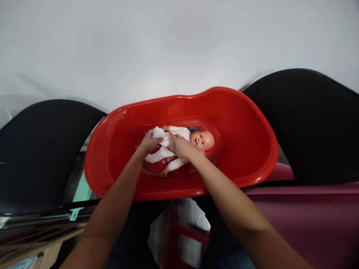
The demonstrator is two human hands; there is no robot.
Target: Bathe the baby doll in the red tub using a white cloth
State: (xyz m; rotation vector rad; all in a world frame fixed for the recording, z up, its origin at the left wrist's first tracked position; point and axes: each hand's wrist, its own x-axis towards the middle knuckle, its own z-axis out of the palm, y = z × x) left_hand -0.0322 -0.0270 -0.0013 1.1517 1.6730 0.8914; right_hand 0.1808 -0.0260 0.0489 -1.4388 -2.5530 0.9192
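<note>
A baby doll (202, 141) in a white long-sleeved suit lies on its back in a red plastic baby bathtub (238, 127), its bare vinyl head to the right. My left hand (148, 144) is shut on bunched white fabric (160, 136) at the doll's lower end. I cannot tell whether that fabric is a loose cloth or part of the suit. My right hand (180, 145) lies flat on the doll's chest with its fingers spread. A small dark blue item (195, 129) shows behind the doll's shoulder, mostly hidden.
Large black curved shapes (303, 123) flank the tub on both sides, and a pale grey surface (157, 45) lies beyond it. A white bag with red straps (179, 233) sits below the tub's near rim. A maroon surface (305, 224) fills the lower right.
</note>
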